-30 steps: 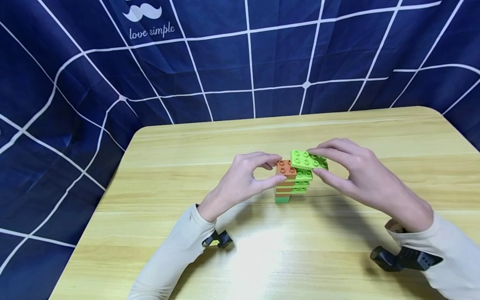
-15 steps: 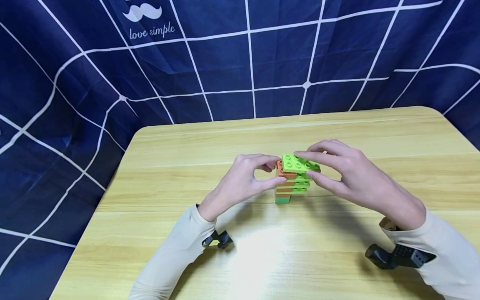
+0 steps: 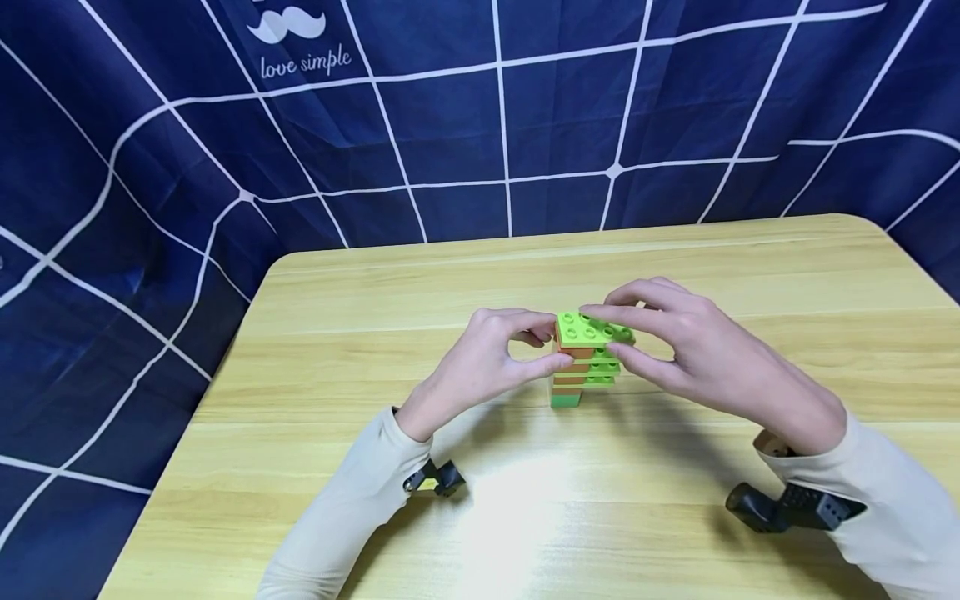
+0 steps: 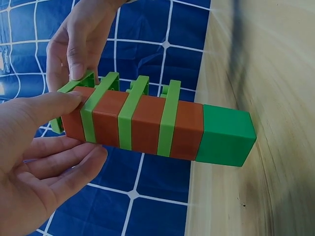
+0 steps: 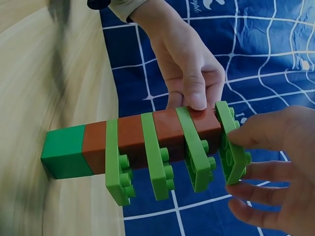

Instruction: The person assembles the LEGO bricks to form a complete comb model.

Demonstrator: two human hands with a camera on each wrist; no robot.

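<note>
A tower of orange bricks (image 4: pixel 108 120) and lime-green plates (image 4: pixel 170 120) stands upright on a dark green brick (image 4: pixel 229 135). My left hand (image 3: pixel 487 358) grips the topmost orange brick (image 4: pixel 74 123) between thumb and fingers. Above that brick, my right hand (image 3: pixel 690 350) pinches another lime-green plate (image 3: pixel 576 332) by its right end. The plate lies over the brick's studs, slightly tilted in the right wrist view; whether it is pressed down fully I cannot tell. Three lower plates stick out to the right, their overhanging studs showing in the right wrist view.
The tower stands on a light wooden table (image 3: pixel 360 333). Behind and to the left hangs a dark blue cloth (image 3: pixel 562 108) with white lines. A black wrist camera (image 3: pixel 795 507) sits at the right cuff, another black camera (image 3: pixel 446 477) at the left.
My right hand has moved left and slightly down with the lime-green plate, bringing it from beside the top orange brick to over it. The left hand has stayed on the tower.
</note>
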